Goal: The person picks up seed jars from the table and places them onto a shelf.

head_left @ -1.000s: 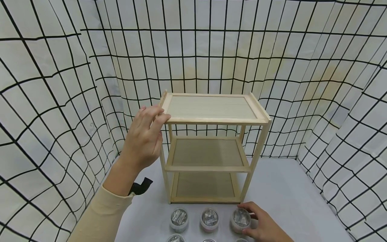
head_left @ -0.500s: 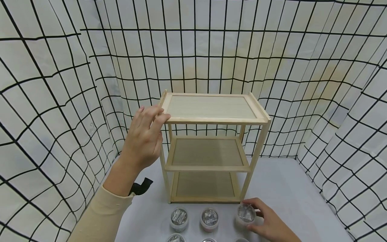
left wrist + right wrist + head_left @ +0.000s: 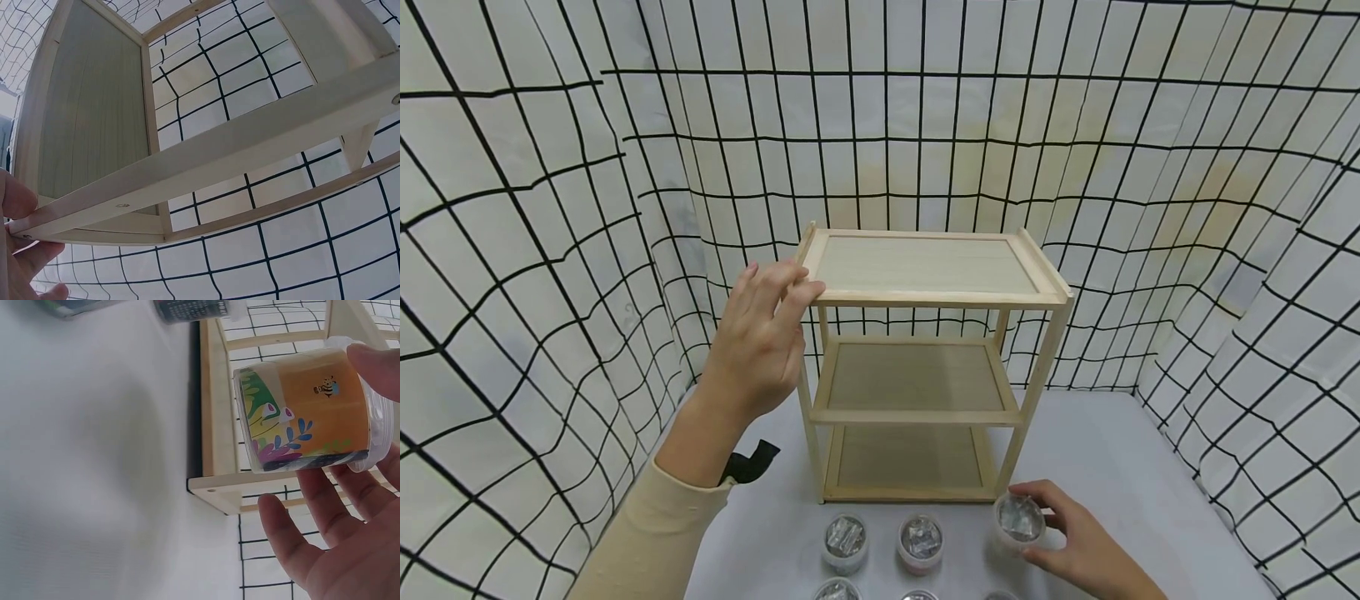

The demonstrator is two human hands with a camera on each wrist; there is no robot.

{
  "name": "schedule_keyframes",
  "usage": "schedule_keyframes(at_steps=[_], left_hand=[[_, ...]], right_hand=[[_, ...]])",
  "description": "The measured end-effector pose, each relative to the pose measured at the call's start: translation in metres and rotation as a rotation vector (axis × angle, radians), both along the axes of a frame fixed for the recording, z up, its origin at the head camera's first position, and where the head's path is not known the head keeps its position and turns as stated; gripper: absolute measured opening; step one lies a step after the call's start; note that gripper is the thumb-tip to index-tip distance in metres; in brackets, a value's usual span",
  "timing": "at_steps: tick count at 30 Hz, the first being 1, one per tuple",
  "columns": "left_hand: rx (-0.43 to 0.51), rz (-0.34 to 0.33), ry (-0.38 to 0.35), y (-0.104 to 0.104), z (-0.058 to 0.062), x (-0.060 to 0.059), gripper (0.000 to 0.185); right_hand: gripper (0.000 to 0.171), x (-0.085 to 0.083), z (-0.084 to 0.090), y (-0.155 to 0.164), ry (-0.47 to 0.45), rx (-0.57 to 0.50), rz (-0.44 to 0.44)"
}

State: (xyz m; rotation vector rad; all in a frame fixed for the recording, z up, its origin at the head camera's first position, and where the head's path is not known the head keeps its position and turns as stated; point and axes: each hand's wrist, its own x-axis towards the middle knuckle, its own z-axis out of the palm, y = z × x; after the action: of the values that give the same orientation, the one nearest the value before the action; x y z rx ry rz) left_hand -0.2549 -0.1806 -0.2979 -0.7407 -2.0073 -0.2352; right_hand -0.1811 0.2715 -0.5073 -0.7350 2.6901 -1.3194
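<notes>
While your left hand (image 3: 758,346) curls its fingers round the top left corner of the wooden shelf (image 3: 917,302), your right hand (image 3: 1078,546), half spread, grips a printed tub (image 3: 1020,520) between thumb and fingers. The tub is above the white bench (image 3: 1112,467), near the shelf's front right leg, with black-gridded white walls (image 3: 955,108) around; its silvery top faces up, long axis roughly upright.

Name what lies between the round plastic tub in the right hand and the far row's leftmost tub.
Another round translucent plastic tub, silvery on top, stands between them in the head view.
</notes>
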Motion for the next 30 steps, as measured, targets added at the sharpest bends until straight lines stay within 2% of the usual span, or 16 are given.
schedule_keyframes(at_steps=[8,16,22,30], left_hand=[[0.002,-0.001,0.003,0.001,0.001,-0.001,0.048],[0.011,-0.006,0.000,0.001,0.000,0.000,0.048],[0.012,-0.002,0.000,0.001,-0.002,0.000,0.048],[0.003,0.005,0.001,0.001,0.000,0.001,0.049]], right_hand=[[0.065,0.002,0.009,0.003,0.033,-0.034,0.033],[0.065,0.006,0.025,0.002,-0.047,-0.047,0.093],[0.066,0.010,0.035,0.001,0.004,-0.067,0.123],[0.064,0.013,0.044,0.003,0.017,-0.102,0.147]])
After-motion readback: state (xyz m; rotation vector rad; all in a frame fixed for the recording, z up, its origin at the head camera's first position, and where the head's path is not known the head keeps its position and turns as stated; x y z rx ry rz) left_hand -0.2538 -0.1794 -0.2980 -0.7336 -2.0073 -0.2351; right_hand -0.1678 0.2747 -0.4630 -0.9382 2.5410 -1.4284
